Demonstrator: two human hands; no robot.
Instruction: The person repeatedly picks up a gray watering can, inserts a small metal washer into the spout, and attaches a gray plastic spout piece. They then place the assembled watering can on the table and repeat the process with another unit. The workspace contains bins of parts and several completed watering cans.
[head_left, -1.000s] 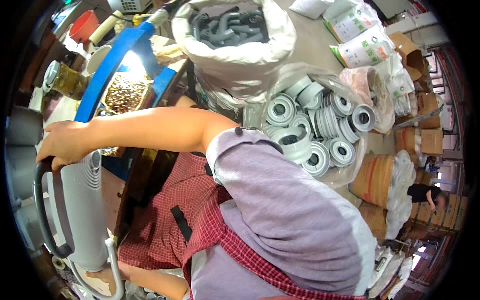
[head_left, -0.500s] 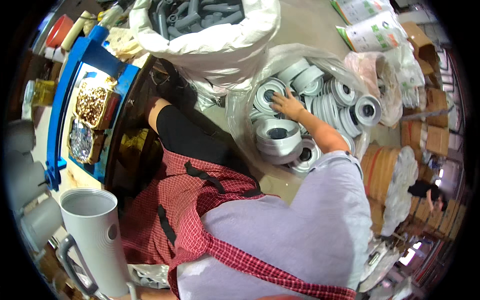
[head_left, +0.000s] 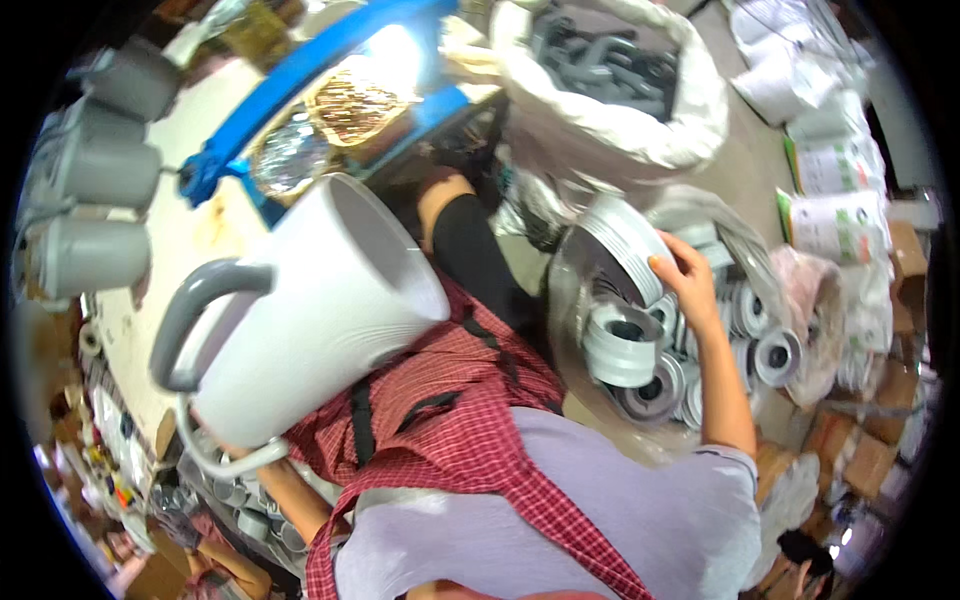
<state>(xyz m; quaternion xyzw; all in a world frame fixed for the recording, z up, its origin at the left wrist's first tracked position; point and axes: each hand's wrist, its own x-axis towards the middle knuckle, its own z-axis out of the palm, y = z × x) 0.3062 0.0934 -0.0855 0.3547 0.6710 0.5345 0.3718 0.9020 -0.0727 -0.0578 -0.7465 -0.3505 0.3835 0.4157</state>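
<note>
A big light-grey jug [head_left: 310, 320] with a darker grey side handle [head_left: 200, 320] leans across my lap, its mouth toward the upper right. My left hand [head_left: 238, 452] holds it at the base; most of the fingers are hidden behind it. A thin pale curved handle [head_left: 228, 466] shows by the base. On my right, my right hand [head_left: 690, 280] grips a tilted stack of grey ringed lids [head_left: 618, 240], thumb and fingers at its edge. Below the stack, more round grey lids [head_left: 625, 345] lie in a clear plastic bag [head_left: 575, 375].
A white sack [head_left: 600, 150] of grey curved handles stands ahead. At left, a blue metal frame [head_left: 300, 75] surrounds foil-wrapped blocks on the bench [head_left: 205, 225]. Several grey jugs [head_left: 95, 255] line the far left. Filled sacks [head_left: 830, 215] and cartons [head_left: 865, 450] stand right; another person works at lower left.
The view has turned. The jug went from upright at lower left to tilted over my lap. My right hand, earlier spread on the lids, now grips a tilted stack of them.
</note>
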